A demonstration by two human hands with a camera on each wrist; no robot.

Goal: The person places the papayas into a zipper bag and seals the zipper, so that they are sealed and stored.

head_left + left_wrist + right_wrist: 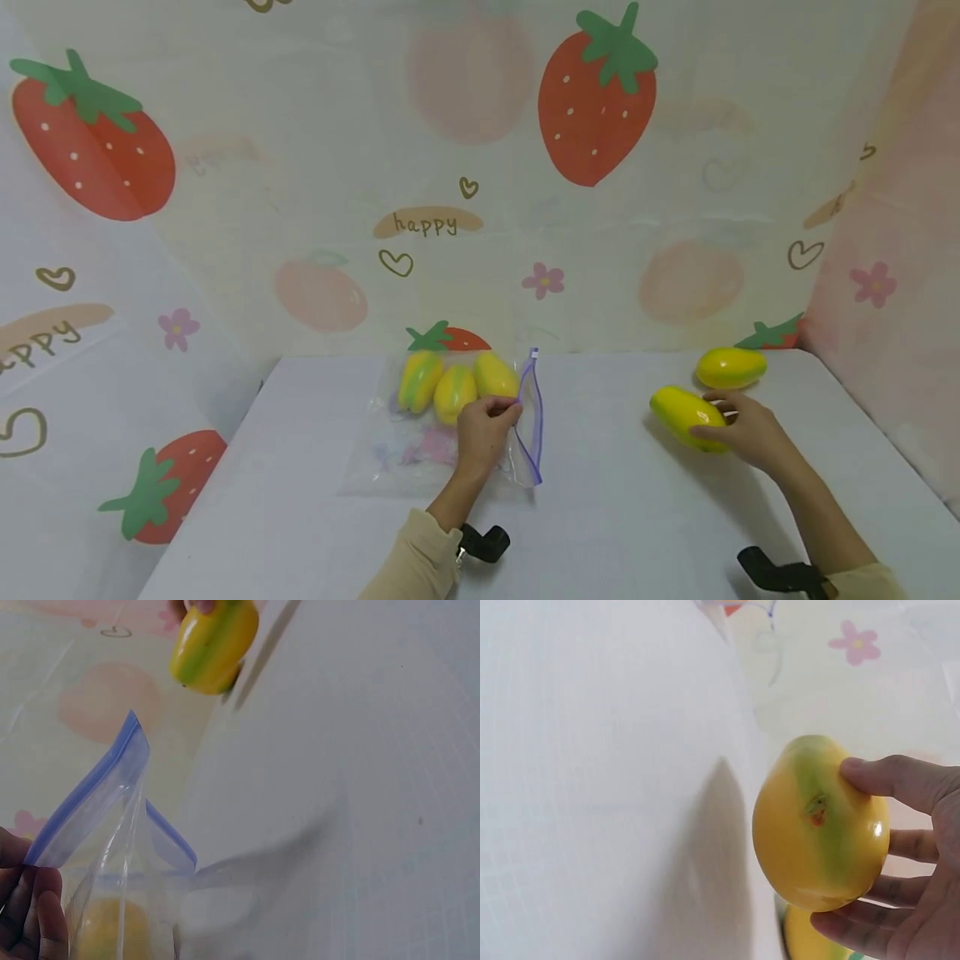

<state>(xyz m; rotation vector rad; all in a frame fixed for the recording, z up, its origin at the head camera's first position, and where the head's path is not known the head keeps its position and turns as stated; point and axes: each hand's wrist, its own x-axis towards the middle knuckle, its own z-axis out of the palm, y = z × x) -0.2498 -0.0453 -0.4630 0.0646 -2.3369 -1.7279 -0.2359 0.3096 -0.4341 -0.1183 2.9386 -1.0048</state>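
My right hand (750, 429) grips a glossy yellow papaya with green stripes (686, 417), thumb on one side and fingers on the other. In the right wrist view the papaya (821, 825) shows its stem end, and its shadow falls on the table apart from it. A clear zip bag (390, 462) with a purple seal lies on the table. My left hand (483, 433) pinches one edge of the bag's mouth, which gapes to the right. Inside the bag are three more yellow-green papayas (455, 393). The left wrist view shows the purple zip edge (82, 795) between thumb and fingers.
Another papaya (731, 367) lies at the back right of the white table (600, 517), just behind the held one. A patterned sheet with strawberries (597, 100) hangs behind the table and along both sides.
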